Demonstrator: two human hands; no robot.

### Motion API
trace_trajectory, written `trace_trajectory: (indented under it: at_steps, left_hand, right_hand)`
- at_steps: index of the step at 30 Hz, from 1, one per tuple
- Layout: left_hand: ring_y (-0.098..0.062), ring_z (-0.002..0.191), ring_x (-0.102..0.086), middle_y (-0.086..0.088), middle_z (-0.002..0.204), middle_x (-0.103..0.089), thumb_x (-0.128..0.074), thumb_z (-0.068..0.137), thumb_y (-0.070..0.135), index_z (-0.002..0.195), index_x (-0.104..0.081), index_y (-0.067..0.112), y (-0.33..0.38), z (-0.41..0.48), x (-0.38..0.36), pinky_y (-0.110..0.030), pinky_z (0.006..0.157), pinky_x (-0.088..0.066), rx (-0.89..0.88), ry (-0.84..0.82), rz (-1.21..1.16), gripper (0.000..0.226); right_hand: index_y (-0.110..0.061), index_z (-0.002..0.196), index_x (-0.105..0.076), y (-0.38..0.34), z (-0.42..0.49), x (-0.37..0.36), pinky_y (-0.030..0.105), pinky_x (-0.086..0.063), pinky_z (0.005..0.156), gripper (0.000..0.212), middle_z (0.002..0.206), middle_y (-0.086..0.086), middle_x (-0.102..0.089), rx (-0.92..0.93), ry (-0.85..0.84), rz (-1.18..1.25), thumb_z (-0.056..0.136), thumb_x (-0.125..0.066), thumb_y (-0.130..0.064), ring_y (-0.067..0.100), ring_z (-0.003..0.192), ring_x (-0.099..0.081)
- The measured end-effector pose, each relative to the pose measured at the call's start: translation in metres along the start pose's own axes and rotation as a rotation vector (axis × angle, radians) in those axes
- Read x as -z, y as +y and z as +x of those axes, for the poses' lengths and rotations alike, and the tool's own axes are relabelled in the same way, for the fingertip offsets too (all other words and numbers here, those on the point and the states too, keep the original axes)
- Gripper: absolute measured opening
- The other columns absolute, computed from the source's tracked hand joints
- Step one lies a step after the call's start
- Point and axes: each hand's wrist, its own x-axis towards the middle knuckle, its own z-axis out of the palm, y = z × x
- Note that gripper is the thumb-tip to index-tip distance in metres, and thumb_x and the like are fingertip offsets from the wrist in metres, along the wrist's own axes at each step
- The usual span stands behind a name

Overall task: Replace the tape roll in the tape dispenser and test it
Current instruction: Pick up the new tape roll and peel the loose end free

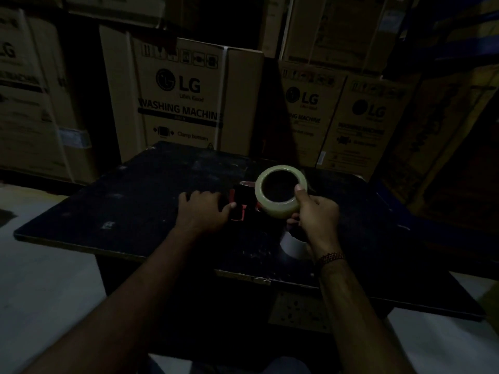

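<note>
A pale clear tape roll (272, 209) is held above the dark table (121, 211), with my right hand (316, 214) shut on its right rim, thumb over the top edge. Just left of it lies a red and black tape dispenser (239, 205). My left hand (205, 211) rests on the dispenser's left side, fingers curled over it. A pale curved shape (293, 245), perhaps another roll, lies on the table below my right hand; the dim light hides its details.
Large cardboard washing-machine boxes (186, 103) stand stacked right behind the table and to both sides. A pale floor (46, 279) shows to the left and lower right. The table's front edge (243, 275) is chipped.
</note>
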Motion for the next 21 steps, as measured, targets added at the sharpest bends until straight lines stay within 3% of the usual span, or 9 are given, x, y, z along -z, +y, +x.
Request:
trace_trajectory:
  at_steps: [5, 11, 14, 18, 21]
  left_hand:
    - [-0.025, 0.119, -0.058, 0.000, 0.116, -0.068, -0.056, 0.101, 0.057, 0.113, -0.066, 0.028, 0.002, -0.006, -0.008, -0.054, 0.110, -0.031, 0.039, 0.070, -0.033, 0.033]
    - [-0.018, 0.116, -0.058, 0.007, 0.115, -0.068, -0.064, 0.099, 0.050, 0.117, -0.067, 0.032, -0.001, -0.025, -0.022, -0.045, 0.107, -0.030, 0.091, 0.278, -0.091, 0.026]
    - [-0.017, 0.109, -0.062, 0.009, 0.111, -0.070, -0.066, 0.097, 0.050, 0.115, -0.069, 0.033, -0.001, -0.028, -0.024, -0.044, 0.106, -0.033, 0.081, 0.340, -0.076, 0.025]
    - [-0.017, 0.091, -0.067, 0.008, 0.098, -0.071, -0.069, 0.092, 0.055, 0.103, -0.071, 0.032, -0.001, -0.031, -0.027, -0.038, 0.085, -0.043, 0.035, 0.394, -0.015, 0.026]
    - [-0.017, 0.083, -0.066, 0.008, 0.090, -0.069, -0.072, 0.090, 0.056, 0.092, -0.069, 0.030, 0.002, -0.036, -0.025, -0.034, 0.070, -0.040, 0.021, 0.419, -0.006, 0.026]
  right_hand:
    - [-0.001, 0.077, -0.068, -0.006, 0.000, -0.003, 0.033, -0.052, 0.056, 0.046, 0.059, 0.013, -0.065, -0.061, -0.057, -0.116, 0.095, -0.070, -0.044, 0.025, 0.049, -0.063]
    - [-0.004, 0.075, -0.066, -0.009, -0.001, 0.000, 0.024, -0.045, 0.041, 0.041, 0.062, 0.014, -0.063, -0.107, -0.130, -0.153, 0.099, -0.067, -0.038, 0.022, 0.048, -0.060]
    - [-0.003, 0.082, -0.068, -0.007, 0.000, 0.001, 0.028, -0.048, 0.046, 0.037, 0.071, 0.016, -0.066, -0.124, -0.135, -0.137, 0.101, -0.064, -0.035, 0.022, 0.052, -0.061]
    - [0.003, 0.095, -0.070, -0.001, 0.002, 0.002, 0.032, -0.052, 0.050, 0.037, 0.080, 0.017, -0.071, -0.136, -0.090, -0.055, 0.103, -0.061, -0.033, 0.021, 0.051, -0.062]
    - [-0.001, 0.096, -0.069, 0.000, 0.002, 0.003, 0.032, -0.055, 0.053, 0.036, 0.080, 0.016, -0.073, -0.158, -0.040, 0.018, 0.102, -0.061, -0.035, 0.022, 0.052, -0.065]
